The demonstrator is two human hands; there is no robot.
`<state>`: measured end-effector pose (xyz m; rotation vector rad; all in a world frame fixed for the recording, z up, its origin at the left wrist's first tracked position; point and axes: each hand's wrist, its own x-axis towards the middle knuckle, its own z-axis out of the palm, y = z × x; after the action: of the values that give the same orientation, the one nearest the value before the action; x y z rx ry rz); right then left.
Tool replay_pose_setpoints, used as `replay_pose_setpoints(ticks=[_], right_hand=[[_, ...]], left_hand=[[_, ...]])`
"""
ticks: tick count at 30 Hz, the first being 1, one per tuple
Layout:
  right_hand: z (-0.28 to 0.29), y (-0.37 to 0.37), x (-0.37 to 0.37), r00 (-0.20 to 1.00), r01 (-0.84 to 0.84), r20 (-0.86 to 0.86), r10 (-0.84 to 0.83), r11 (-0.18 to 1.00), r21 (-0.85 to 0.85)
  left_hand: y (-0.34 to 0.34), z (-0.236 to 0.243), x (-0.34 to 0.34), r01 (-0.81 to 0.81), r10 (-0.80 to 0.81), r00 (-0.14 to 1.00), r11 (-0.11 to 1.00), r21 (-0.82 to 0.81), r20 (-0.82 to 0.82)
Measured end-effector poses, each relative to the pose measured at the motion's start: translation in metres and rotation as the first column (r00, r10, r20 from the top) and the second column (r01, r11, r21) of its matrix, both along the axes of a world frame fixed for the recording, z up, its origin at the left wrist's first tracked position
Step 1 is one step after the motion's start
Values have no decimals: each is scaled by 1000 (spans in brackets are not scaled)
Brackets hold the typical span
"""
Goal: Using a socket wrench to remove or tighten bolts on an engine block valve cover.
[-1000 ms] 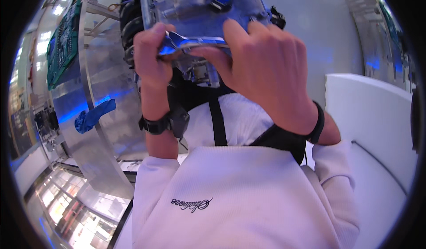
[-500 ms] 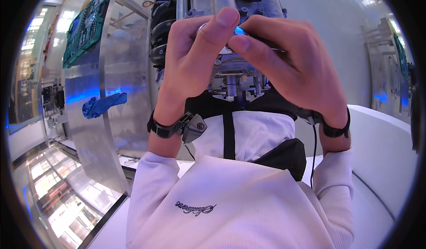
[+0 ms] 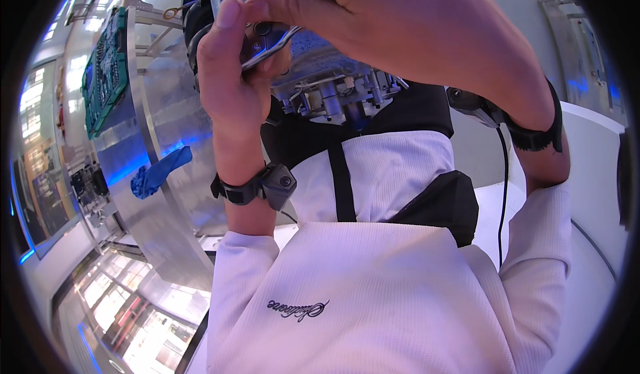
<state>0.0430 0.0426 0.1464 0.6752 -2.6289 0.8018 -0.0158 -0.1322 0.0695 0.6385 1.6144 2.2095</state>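
At the top of the view, both my hands meet in front of a metal engine (image 3: 313, 57). My left hand (image 3: 230, 74) is closed with its thumb up, around a thin piece with a bright curved metal edge (image 3: 272, 49); its exact kind I cannot make out. My right hand (image 3: 413, 34) reaches across from the right. Its thumb and fingers pinch together at the upper end of that same piece, close to my left thumb. Much of the piece is hidden by the fingers. Below the hands, metal fittings (image 3: 330, 97) show on the engine's near end.
To the left stands a metal panel (image 3: 163, 207) with a crumpled blue glove or cloth (image 3: 160, 172) on it. A green tool case (image 3: 105, 74) full of tools is farther up. A white curved surface (image 3: 597, 174) lies at the right. Wrist-worn devices (image 3: 277, 186) trail cables.
My right hand has moved left and up, across to my left hand. My left hand has shifted left, its thumb now upright. The view has shifted, with the engine farther left and higher.
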Motion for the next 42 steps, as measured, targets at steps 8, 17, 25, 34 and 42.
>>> replay_pose_setpoints(ticks=[8,17,25,34,42], right_hand=[[-32,-22,0,868,141,496,-13,965,-221],[-33,-13,16,979,-139,145,143,990,-40],[-15,8,34,924,-9,364,120,956,-293],[-38,-2,83,668,17,500,551,660,-751],[-39,-9,101,787,450,558,263,374,-811]], left_hand=[[-15,-33,-10,-129,123,913,992,12,-388],[-24,-44,-34,-783,307,111,612,107,-945],[-27,-39,-13,-752,195,160,660,9,-968],[5,-17,-15,223,-262,964,886,406,41],[-2,-14,-19,205,-203,975,979,8,-96]])
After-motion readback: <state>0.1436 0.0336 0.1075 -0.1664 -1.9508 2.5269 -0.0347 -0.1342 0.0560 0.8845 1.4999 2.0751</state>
